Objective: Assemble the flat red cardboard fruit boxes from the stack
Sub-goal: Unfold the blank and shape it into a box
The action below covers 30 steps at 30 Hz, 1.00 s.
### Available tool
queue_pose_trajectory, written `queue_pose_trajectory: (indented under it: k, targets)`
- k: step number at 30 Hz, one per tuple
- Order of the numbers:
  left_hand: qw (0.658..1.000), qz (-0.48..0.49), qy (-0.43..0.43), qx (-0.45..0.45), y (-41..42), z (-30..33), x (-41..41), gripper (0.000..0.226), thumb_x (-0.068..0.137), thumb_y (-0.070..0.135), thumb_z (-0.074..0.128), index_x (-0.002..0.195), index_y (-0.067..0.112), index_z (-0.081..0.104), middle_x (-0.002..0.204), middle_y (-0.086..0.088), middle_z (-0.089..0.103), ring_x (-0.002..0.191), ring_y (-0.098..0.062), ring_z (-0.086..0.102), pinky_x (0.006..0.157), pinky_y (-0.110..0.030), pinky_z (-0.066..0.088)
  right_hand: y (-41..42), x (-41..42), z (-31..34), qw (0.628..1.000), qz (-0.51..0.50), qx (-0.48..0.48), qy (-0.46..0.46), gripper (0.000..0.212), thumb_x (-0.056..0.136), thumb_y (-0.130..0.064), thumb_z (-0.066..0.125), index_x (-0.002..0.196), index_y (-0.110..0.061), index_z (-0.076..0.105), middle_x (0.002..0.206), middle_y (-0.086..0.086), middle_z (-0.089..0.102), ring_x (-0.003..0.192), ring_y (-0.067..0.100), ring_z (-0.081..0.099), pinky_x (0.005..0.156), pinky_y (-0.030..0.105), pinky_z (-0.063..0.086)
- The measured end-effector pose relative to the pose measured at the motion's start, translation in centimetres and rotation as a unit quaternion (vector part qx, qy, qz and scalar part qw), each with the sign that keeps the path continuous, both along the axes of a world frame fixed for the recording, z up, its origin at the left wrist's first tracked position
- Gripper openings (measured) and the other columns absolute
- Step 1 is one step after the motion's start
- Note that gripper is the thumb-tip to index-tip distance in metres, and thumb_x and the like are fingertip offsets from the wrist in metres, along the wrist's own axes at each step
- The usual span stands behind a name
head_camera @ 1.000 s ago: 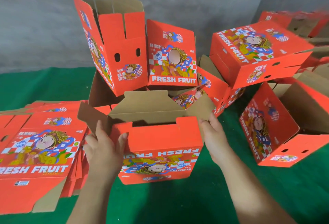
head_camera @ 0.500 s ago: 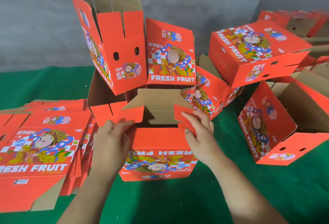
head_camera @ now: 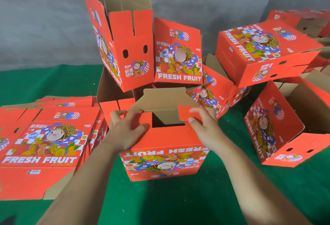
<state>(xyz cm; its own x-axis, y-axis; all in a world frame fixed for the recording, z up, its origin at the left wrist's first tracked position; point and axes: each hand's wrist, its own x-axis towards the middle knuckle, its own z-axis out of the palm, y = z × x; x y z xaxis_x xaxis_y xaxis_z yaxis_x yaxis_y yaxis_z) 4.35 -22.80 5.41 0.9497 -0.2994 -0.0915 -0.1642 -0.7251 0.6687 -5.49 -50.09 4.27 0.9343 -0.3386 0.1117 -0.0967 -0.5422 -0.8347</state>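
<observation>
The green-covered counter (head_camera: 169, 205) carries everything here, largest first: a heap of already folded red cardboard fruit boxes (head_camera: 178, 51) leaning against one another at the back and right, then the stack of flat red cardboard blanks (head_camera: 44, 146) lying at the left, its near edge running out of the picture. Directly in front of the person stands the red printed box being assembled (head_camera: 164, 151), upright on the counter with its "FRESH FRUIT" panel upside down toward the camera. A second ago its brown inner flaps stood open and the hands only steadied its sides; now both small red side flaps have been swung inward over the opening, which I judge means the closing of this end is well under way, with the tall brown rear flap (head_camera: 164, 97) not yet folded down. The left hand (head_camera: 127, 130) pinches and presses the left red flap (head_camera: 141, 121) with curled fingers, and the right hand (head_camera: 203, 126) grips the right red flap (head_camera: 185, 115) between thumb and fingers. The inside of the box is dark, so whether its far end is already locked cannot be told, and the boxes at the upper right are blurred.
</observation>
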Motion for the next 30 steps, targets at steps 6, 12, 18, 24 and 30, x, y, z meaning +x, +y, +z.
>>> queue_pose_trajectory:
  k: [6, 12, 18, 24, 30]
  targets:
    - [0.996, 0.074, -0.051, 0.014, -1.0, -0.3, -0.6, 0.113, 0.078, 0.058, 0.082, 0.160, 0.041, 0.007, 0.145, -0.014, 0.035, 0.134, -0.042, 0.037, 0.110, -0.055, 0.033, 0.3, 0.5, 1.5, 0.982, 0.052, -0.106, 0.150, 0.098, 0.103, -0.023, 0.054, 0.148, -0.069, -0.019, 0.168, -0.018, -0.023, 0.158, 0.030, -0.010, 0.122, 0.051, 0.019]
    - [0.978, 0.077, 0.024, -0.191, 0.1, -0.6, -0.7, 0.024, 0.082, 0.061, 0.064, 0.105, 0.053, 0.065, 0.137, 0.011, 0.032, 0.141, -0.023, 0.029, 0.118, -0.041, 0.022, 1.1, 1.7, 2.5, 0.998, -0.006, 0.010, 0.068, 0.034, 0.085, -0.036, 0.060, 0.118, -0.047, 0.062, 0.135, -0.013, 0.045, 0.129, 0.018, 0.036, 0.100, 0.034, 0.033]
    - [0.989, 0.058, 0.008, -0.134, -0.4, -1.2, -1.6, 0.073, 0.078, 0.056, 0.083, 0.134, 0.026, 0.047, 0.136, -0.008, 0.046, 0.118, -0.023, 0.055, 0.108, -0.049, 0.047, -0.1, 1.2, 1.1, 0.987, 0.056, -0.068, 0.134, 0.080, 0.074, -0.073, 0.068, 0.145, -0.053, 0.039, 0.154, -0.021, 0.023, 0.146, 0.016, 0.022, 0.117, 0.045, 0.029]
    - [0.990, 0.077, 0.031, 0.112, -1.7, -1.4, -2.1, 0.110, 0.079, 0.066, 0.077, 0.162, 0.032, 0.013, 0.157, -0.012, 0.034, 0.132, -0.042, 0.053, 0.105, -0.054, 0.047, 1.1, 1.3, -0.8, 0.955, 0.013, -0.232, 0.184, 0.104, 0.071, -0.075, 0.076, 0.155, -0.041, 0.024, 0.142, -0.014, 0.029, 0.128, 0.026, 0.036, 0.094, 0.049, 0.050]
    - [0.925, 0.177, 0.191, -0.276, 0.0, -1.0, -3.0, 0.066, 0.097, 0.056, 0.063, 0.153, 0.034, 0.037, 0.124, -0.002, 0.062, 0.094, -0.019, 0.067, 0.079, -0.030, 0.054, 1.0, 0.8, 0.7, 0.986, -0.021, -0.016, 0.164, 0.094, 0.077, -0.089, 0.050, 0.156, -0.041, 0.035, 0.159, -0.010, 0.019, 0.149, 0.028, 0.029, 0.117, 0.050, 0.034]
